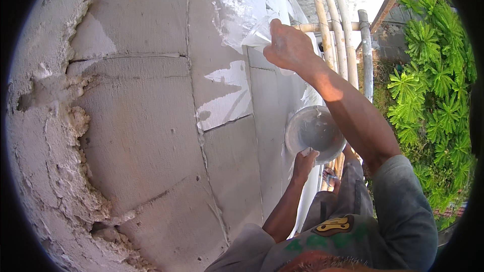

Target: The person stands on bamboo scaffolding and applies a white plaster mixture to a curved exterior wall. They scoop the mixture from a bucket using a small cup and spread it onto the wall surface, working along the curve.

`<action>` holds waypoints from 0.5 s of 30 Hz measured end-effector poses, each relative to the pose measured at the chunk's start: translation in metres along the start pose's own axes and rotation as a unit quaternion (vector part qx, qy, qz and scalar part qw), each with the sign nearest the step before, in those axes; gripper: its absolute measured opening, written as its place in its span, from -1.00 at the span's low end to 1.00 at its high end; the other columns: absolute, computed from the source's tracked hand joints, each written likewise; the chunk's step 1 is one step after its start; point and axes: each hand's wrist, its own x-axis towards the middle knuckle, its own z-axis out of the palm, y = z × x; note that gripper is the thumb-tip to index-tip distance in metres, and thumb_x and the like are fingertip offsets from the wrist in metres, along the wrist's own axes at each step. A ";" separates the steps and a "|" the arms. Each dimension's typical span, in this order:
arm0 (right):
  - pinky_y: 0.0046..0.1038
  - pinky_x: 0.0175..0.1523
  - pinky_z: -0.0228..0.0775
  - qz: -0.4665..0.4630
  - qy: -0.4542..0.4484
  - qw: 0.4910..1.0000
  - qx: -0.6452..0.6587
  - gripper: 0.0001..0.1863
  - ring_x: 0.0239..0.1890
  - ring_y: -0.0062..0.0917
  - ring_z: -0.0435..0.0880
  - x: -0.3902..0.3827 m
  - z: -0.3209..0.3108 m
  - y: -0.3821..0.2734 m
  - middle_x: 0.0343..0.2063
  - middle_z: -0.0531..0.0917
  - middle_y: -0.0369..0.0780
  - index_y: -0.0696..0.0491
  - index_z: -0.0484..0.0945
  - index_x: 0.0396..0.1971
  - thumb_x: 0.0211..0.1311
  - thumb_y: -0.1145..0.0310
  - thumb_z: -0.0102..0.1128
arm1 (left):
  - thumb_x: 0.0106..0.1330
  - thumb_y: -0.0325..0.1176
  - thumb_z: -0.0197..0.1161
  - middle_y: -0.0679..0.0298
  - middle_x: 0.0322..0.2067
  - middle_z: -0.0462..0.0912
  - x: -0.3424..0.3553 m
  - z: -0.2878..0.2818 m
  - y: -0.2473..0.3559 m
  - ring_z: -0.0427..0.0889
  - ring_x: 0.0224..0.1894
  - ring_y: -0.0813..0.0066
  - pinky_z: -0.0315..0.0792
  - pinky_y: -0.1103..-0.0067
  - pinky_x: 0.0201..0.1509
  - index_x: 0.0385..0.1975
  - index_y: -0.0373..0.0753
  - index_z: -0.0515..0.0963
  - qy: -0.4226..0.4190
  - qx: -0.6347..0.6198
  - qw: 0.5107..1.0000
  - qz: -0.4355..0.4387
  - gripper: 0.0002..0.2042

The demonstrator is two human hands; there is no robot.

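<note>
My right hand (288,46) is raised to the block wall (146,116), its fingers closed round a see-through thing (259,32) that looks like a clear plastic cup. Beside it, a glossy splash of water (234,15) spreads over the wall. Lower down, my left hand (305,163) grips the near rim of a round grey basin (291,132), with fingers folded over the edge. The basin is held close to the wall, and grey liquid seems to lie in it. Much of the wall is dark and wet, around a pale dry patch (229,88).
Rough, broken mortar (55,136) runs down the wall's left side. On the right stand bamboo poles (335,30) tied to a crosspiece, with more bamboo underfoot by my sandalled foot (330,177). Green leafy plants (433,90) grow far below. A brown slanting post (390,0) crosses the upper right.
</note>
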 end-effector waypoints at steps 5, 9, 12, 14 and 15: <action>-0.08 -0.11 0.48 0.084 -0.089 0.992 0.014 -0.44 -0.23 0.02 0.66 -0.068 0.019 0.071 -0.35 0.64 0.12 0.28 0.27 0.02 0.02 0.38 0.20 | 0.19 -0.29 0.20 0.47 -0.58 0.43 -0.001 0.002 0.000 0.32 -0.54 0.73 0.17 0.66 -0.47 -0.40 -0.25 0.58 -0.001 -0.030 0.999 0.021 -0.84; -0.10 -0.13 0.50 0.204 -0.052 0.977 0.033 -0.30 -0.26 0.04 0.67 -0.157 0.030 0.153 -0.37 0.65 0.14 0.26 0.22 0.07 -0.02 0.29 0.35 | 0.18 -0.30 0.18 0.44 -0.58 0.44 -0.006 0.007 0.022 0.30 -0.57 0.70 0.16 0.66 -0.48 -0.39 -0.24 0.59 -0.034 -0.021 0.997 0.063 -0.85; -0.12 -0.06 0.50 0.287 -0.100 0.953 -0.001 -0.23 -0.20 0.05 0.66 -0.200 0.036 0.188 -0.29 0.64 0.17 0.24 0.18 0.11 -0.02 0.24 0.41 | 0.19 -0.31 0.19 0.47 -0.63 0.36 -0.003 0.014 0.025 0.26 -0.58 0.71 0.12 0.63 -0.51 -0.50 -0.23 0.52 -0.030 -0.032 0.999 0.029 -0.86; -0.10 -0.06 0.50 0.282 -0.113 0.953 0.013 -0.24 -0.16 0.03 0.66 -0.214 0.053 0.205 -0.23 0.61 0.21 0.26 0.17 0.06 -0.03 0.24 0.43 | 0.20 -0.33 0.20 0.52 -0.68 0.27 -0.006 0.025 0.039 0.20 -0.61 0.72 0.09 0.60 -0.55 -0.62 -0.22 0.42 -0.034 -0.043 0.997 0.047 -0.80; -0.11 -0.06 0.50 0.294 -0.137 0.946 0.025 -0.23 -0.15 0.02 0.65 -0.214 0.063 0.208 -0.22 0.61 0.22 0.26 0.17 0.05 -0.04 0.24 0.44 | 0.20 -0.33 0.19 0.52 -0.68 0.27 -0.009 0.029 0.043 0.20 -0.60 0.73 0.08 0.60 -0.54 -0.62 -0.22 0.41 -0.036 -0.042 0.997 0.048 -0.80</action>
